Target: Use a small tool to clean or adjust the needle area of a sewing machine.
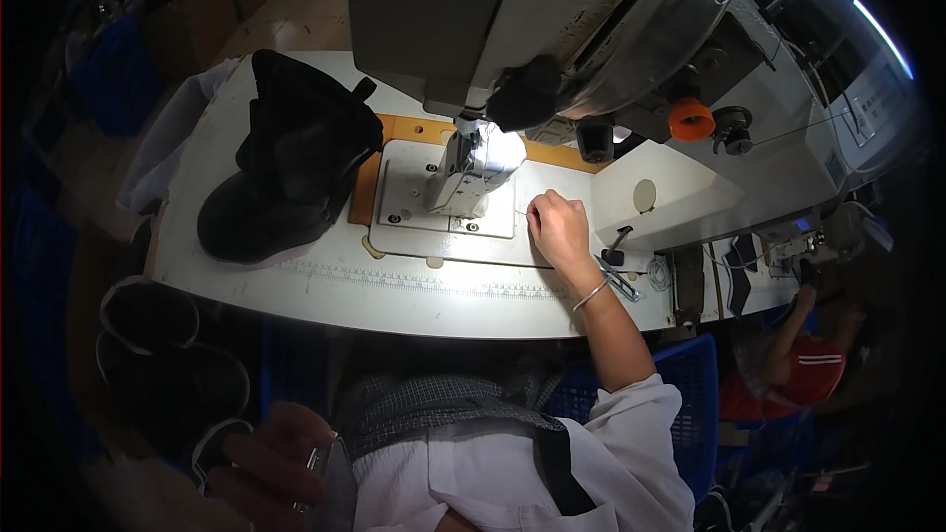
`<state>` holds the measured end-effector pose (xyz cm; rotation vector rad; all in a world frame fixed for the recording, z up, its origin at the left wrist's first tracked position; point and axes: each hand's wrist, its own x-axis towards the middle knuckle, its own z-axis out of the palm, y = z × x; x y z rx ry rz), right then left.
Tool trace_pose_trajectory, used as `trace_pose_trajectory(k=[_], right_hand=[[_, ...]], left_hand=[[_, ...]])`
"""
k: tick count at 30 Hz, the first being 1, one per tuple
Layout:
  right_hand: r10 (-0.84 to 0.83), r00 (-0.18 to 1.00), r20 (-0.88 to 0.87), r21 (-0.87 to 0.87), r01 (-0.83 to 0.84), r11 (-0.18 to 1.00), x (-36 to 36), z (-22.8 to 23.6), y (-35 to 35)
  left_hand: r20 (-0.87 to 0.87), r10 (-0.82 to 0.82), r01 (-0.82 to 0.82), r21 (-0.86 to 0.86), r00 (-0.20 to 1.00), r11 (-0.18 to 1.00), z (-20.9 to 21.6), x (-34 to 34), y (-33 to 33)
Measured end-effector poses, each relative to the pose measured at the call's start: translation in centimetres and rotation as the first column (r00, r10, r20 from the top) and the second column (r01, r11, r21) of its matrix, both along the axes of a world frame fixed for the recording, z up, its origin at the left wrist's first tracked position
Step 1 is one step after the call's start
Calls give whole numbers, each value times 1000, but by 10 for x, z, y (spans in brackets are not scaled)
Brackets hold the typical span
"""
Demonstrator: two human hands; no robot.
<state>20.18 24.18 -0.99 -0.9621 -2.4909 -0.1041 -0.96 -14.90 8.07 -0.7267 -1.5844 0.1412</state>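
R hand (558, 229) is clenching by plate's (406, 182) right edge; L hand (271, 455) is curling by pale-rimmed dark pc (208, 446) below worktop's (225, 283) front-left corner, can't tell if grasping. Pc prob. handling light, soft; take rim.

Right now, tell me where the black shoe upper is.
The black shoe upper lies at left in the head view, on the white table, left of the metal bed plate.
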Motion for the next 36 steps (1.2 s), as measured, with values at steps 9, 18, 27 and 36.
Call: trace_pose_trajectory(k=[9, 18, 27, 36], right_hand=[[11, 999, -52, -3, -12, 1000, 3, -10, 8], [297, 869, -396, -194, -395, 898, -33, 12, -90], [903, 400, 155, -140, -896, 421, -149, -35, -252], [824, 532, -194, -226, -842, 490, -98, -19, -215]], left_hand=[[-305, 33, -33, 5, 952, 999, 25, -3, 7], [-805, 590, -855, 265, 57, 445, 53, 29, 8], [-190, -476, 73, 874, -859, -480, 65, 63, 22], [-83, -489, 86, 946, -868, -313, 63, 61, 15]])
